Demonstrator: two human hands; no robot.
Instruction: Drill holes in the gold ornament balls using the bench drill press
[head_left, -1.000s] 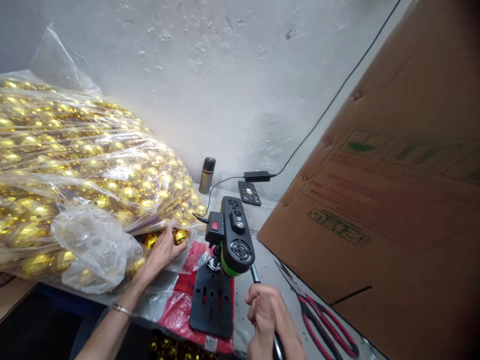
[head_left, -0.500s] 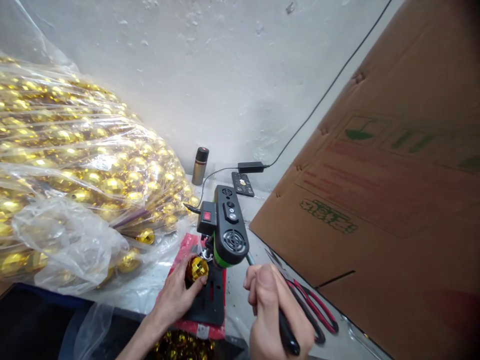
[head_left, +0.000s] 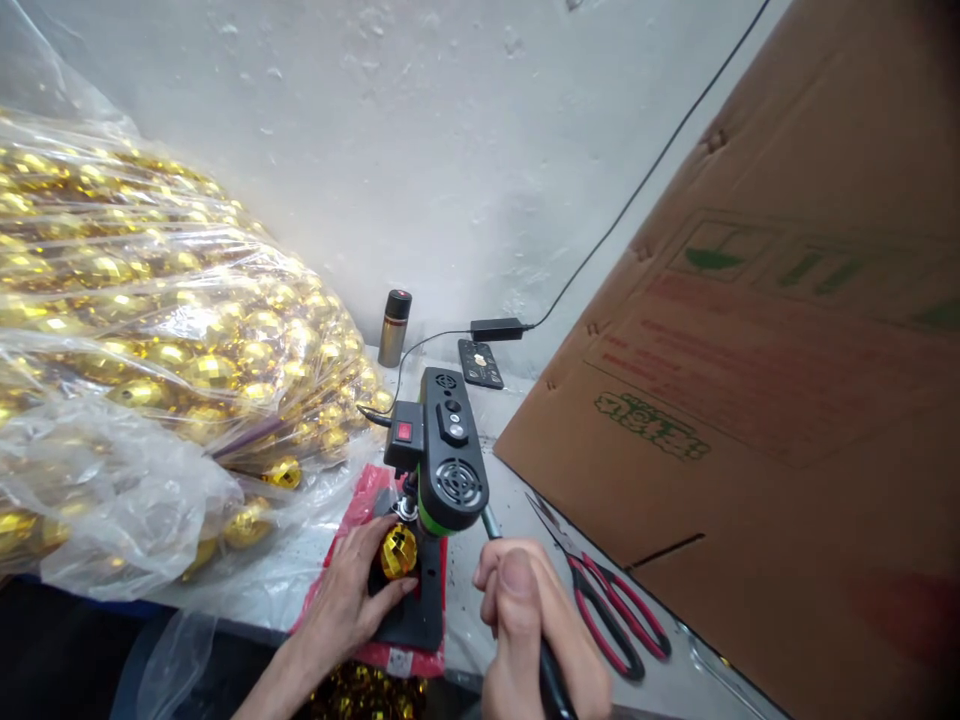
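Note:
My left hand [head_left: 349, 585] grips a gold mirror-faceted ball [head_left: 399, 552] between thumb and fingers, over the black base plate of a small bench machine. The machine's black and green head [head_left: 454, 450] stands just above and right of the ball; metal parts near my fingertips are partly hidden. Closed in a fist, my right hand [head_left: 536, 630] is wrapped round a lever [head_left: 553, 685] with a black grip, whose metal rod [head_left: 490, 522] runs up behind the head. Red plastic sheeting [head_left: 375, 480] lies beneath the base plate.
A clear bag of gold balls [head_left: 187, 330] fills the left side. Red-and-black scissors [head_left: 619, 610] lie right of my right hand, beside a large carton [head_left: 735, 350]. Behind the machine are a phone [head_left: 480, 363], a power adapter [head_left: 496, 329] and a small bottle [head_left: 394, 330].
The ball has shifted slightly down, away from the machine's metal parts, and is turned a little; my left thumb has lowered with it. My right fist stays on the lever. The view has shifted slightly.

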